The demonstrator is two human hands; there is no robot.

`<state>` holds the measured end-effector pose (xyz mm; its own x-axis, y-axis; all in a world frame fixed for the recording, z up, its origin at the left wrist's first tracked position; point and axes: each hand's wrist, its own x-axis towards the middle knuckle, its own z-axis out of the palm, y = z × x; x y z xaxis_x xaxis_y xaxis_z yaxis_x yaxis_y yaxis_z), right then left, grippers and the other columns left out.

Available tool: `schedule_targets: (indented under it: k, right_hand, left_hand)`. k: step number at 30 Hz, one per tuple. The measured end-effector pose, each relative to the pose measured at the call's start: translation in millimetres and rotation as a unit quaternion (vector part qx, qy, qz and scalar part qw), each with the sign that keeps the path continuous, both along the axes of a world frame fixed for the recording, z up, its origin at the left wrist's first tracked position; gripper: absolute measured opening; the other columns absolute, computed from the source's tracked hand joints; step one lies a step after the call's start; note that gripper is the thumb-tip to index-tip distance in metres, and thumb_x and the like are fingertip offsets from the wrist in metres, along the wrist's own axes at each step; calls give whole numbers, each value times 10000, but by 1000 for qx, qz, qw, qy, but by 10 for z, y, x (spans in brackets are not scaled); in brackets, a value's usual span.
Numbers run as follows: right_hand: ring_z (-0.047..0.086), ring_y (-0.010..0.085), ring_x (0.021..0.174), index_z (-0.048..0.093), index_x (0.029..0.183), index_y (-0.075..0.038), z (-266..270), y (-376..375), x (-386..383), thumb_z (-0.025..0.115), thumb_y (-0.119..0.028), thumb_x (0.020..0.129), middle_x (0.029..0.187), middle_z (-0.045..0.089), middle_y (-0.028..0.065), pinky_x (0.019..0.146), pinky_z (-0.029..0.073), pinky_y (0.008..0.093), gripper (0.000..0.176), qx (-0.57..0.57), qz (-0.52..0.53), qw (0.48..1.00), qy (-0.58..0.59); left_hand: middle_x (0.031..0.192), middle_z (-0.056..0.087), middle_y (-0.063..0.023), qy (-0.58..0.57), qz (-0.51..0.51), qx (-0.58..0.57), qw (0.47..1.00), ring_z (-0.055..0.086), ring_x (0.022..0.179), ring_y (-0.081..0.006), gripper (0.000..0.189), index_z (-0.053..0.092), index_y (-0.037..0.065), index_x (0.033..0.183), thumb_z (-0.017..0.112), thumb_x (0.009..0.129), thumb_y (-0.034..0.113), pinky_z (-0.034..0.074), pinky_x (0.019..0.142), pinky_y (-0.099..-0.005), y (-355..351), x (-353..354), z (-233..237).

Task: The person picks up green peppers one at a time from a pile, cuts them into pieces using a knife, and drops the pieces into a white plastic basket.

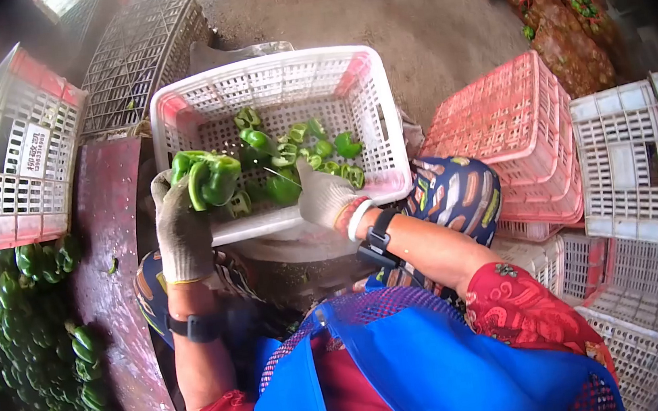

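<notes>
My gloved left hand (183,226) is closed round a cut green pepper (216,178) over the left part of a white plastic crate (264,67). At the crate's near right side, my gloved right hand (323,196) has its fingers closed; a thin blade (283,176) extends from it toward the left. Inside the crate lie several green pepper pieces (324,148), some hollow and cut open. Small pale specks are near the held pepper.
Whole green peppers (22,322) are heaped at the left beside a reddish board (115,287). A labelled crate (22,151) stands upper left. Stacked pink crates (499,133) and white crates (624,164) are right. Filled net sacks (561,33) lie upper right.
</notes>
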<state>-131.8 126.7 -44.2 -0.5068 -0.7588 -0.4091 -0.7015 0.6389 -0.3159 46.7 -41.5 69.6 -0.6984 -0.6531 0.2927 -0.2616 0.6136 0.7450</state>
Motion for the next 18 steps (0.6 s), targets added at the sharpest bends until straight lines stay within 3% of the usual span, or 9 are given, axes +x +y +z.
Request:
schedule_targets:
  k: [2, 4, 5, 7, 10, 15, 16, 17, 18]
  right_hand:
    - [618, 193, 542, 600, 1165, -5, -16, -31, -144, 591, -274, 970, 694, 653, 85, 468, 460, 383, 332, -38, -71, 982, -172]
    - [553, 148, 488, 628, 1004, -46, 419, -178, -166, 593, -397, 1007, 667, 614, 51, 421, 413, 333, 352, -63, -213, 866, -447]
    - [477, 110, 444, 663, 953, -69, 1156, -183, -108, 562, -561, 1022, 663, 579, 10, 390, 361, 271, 507, -99, -268, 788, -545]
    - [435, 110, 420, 654, 1069, -79, 1176, -193, -118, 502, -612, 1035, 668, 553, 8, 364, 325, 255, 556, -187, -262, 681, -658]
    - [508, 122, 445, 619, 1227, -74, 786, -255, -180, 515, -575, 1035, 775, 630, 42, 347, 362, 250, 547, -245, -269, 524, -770]
    - [547, 128, 431, 638, 1268, -47, 880, -231, -392, 602, -450, 1022, 815, 667, 85, 319, 401, 238, 474, -269, -194, 714, -616]
    - [568, 124, 458, 625, 1303, -36, 995, -225, -397, 613, -442, 1018, 866, 682, 104, 353, 427, 234, 496, -280, -166, 748, -579]
    - [589, 120, 486, 612, 1339, -26, 1051, -223, -386, 623, -435, 1015, 918, 697, 124, 387, 454, 230, 522, -290, -138, 779, -539]
    - [710, 170, 750, 558, 1424, -9, 1003, -219, -346, 668, -403, 997, 1105, 713, 164, 643, 569, 274, 591, -295, -138, 810, -488]
  left_hand:
    - [1195, 604, -103, 25, 2, 64, 998, 617, 1108, -235, 296, 736, 85, 1124, 727, 855, -39, 566, 911, -332, 20, 4, 27]
    - [1163, 621, -63, 121, -49, 323, 938, 612, 1092, -179, 282, 645, 77, 1208, 664, 932, 21, 527, 943, -303, 85, -27, -110]
    - [1171, 620, -59, 123, -60, 388, 911, 604, 1086, -161, 287, 616, 71, 1232, 645, 949, 36, 517, 940, -292, 117, -74, -106]
    - [1187, 617, -49, 126, -65, 514, 846, 589, 1075, -126, 301, 557, 60, 1278, 607, 982, 65, 495, 933, -268, 190, -189, -53]
    - [1103, 673, -39, 70, -24, 451, 889, 608, 1004, -104, 240, 636, 37, 1224, 628, 997, 114, 497, 881, -264, 184, -262, 79]
    - [933, 701, -18, 21, -15, 436, 900, 623, 872, -77, 218, 710, 20, 1124, 630, 1025, 196, 505, 823, -251, 67, -141, 88]
    - [984, 706, -4, 2, -39, 348, 937, 619, 892, -68, 241, 714, 17, 1135, 625, 1031, 215, 504, 804, -250, 98, -150, 38]
    - [961, 739, -86, -42, 8, 444, 895, 672, 871, -158, 299, 705, -4, 1096, 649, 1015, 279, 523, 782, -315, 135, -192, 22]
    - [941, 733, -151, -102, 21, 370, 923, 691, 866, -241, 351, 694, -9, 1074, 663, 1003, 333, 527, 782, -362, 134, -233, -68]
